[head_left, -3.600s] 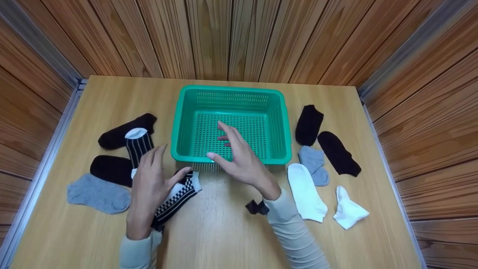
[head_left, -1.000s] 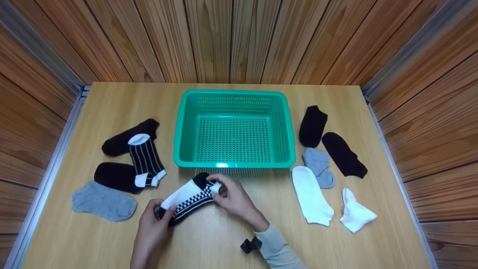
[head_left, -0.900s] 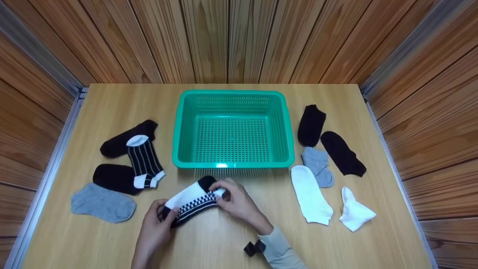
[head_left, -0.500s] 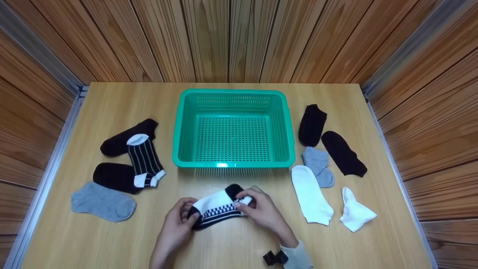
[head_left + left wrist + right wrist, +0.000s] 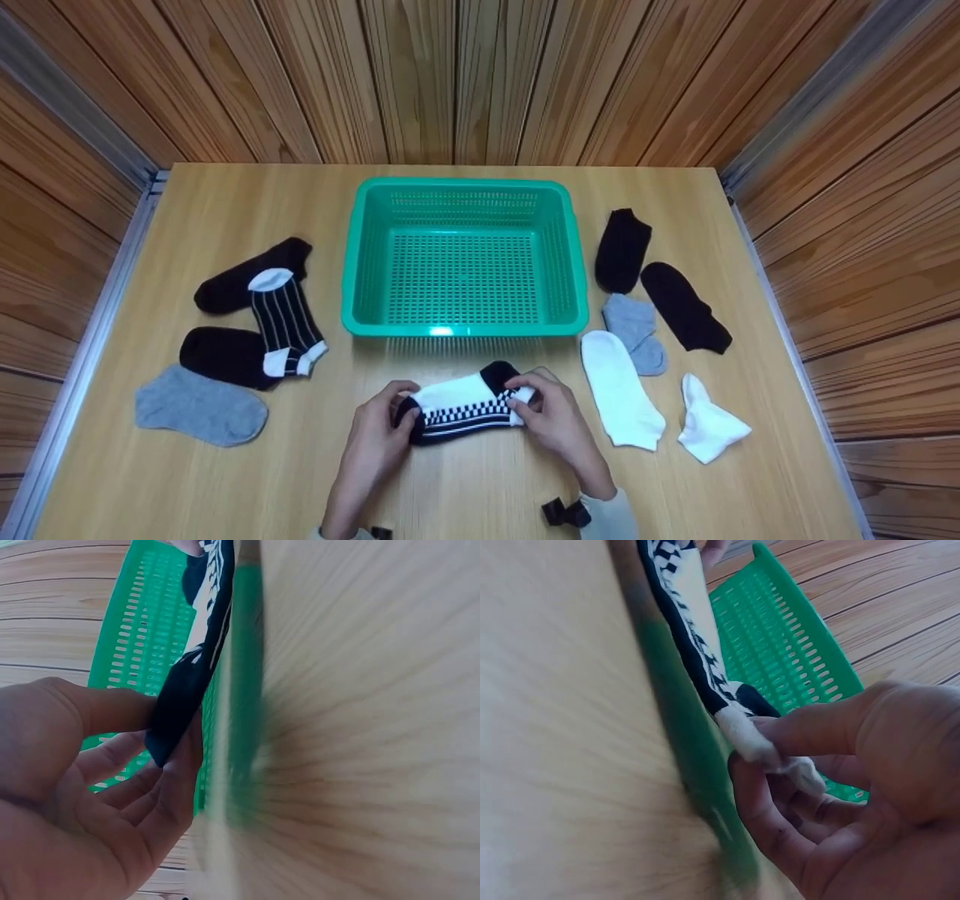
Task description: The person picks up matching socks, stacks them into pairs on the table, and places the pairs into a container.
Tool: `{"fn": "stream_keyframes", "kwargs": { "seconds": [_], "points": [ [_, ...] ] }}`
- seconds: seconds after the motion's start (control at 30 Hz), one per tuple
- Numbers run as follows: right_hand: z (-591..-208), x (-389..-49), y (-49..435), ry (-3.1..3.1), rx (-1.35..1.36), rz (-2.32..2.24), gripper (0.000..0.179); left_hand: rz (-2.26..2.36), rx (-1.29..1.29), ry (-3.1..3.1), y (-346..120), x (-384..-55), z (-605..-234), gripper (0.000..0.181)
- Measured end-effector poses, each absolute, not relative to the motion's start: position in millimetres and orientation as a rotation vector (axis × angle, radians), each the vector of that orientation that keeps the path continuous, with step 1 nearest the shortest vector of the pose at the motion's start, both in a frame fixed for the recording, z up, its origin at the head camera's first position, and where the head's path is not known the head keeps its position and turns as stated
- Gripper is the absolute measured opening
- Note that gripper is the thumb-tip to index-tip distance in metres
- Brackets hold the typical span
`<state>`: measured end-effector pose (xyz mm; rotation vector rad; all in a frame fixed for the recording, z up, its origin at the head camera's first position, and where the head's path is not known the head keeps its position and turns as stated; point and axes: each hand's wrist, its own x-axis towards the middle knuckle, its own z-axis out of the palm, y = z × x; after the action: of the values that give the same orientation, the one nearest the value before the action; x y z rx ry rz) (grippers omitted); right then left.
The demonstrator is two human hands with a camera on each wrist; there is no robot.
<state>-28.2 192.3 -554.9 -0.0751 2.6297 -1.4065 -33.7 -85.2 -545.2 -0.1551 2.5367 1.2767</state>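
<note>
A black-and-white sock (image 5: pixel 461 405) with a checkered band and stripes is held out lengthwise in front of the green basket. My left hand (image 5: pixel 375 431) pinches its black toe between thumb and fingers, as the left wrist view also shows. At the other end my right hand (image 5: pixel 559 416) pinches the white cuff (image 5: pixel 746 739), near the black heel. The green basket (image 5: pixel 465 330) has nothing in it. To the left lies a black sock with white stripes (image 5: pixel 287 319), partly on top of two plain black socks.
A grey sock (image 5: pixel 201 405) lies at the left. On the right are two black socks (image 5: pixel 624 251), a folded grey sock (image 5: pixel 634 334), a long white sock (image 5: pixel 622 390) and a crumpled white sock (image 5: pixel 711 421). Wooden walls (image 5: pixel 420 82) enclose the table's back and sides.
Both hands came down to the checkered sock and took hold of its ends. They have since moved it to the right and turned it nearly level, in front of the basket.
</note>
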Motion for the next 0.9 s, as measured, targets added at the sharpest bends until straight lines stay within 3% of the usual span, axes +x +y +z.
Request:
{"fn": "stream_keyframes", "kwargs": {
  "seconds": [0.37,0.67,0.9],
  "points": [
    [-555,-53,193,2.742,-0.049,-1.264,0.024,1.301,-0.01,2.653,-80,-66,-551,0.029],
    [-550,-62,196,2.806,-0.122,-0.973,0.028,1.001,0.081,2.791,-79,-76,-552,0.031],
    [-541,-61,202,2.958,-0.378,-0.904,0.028,0.905,0.316,2.864,-84,-71,-542,0.034]
  ]
}}
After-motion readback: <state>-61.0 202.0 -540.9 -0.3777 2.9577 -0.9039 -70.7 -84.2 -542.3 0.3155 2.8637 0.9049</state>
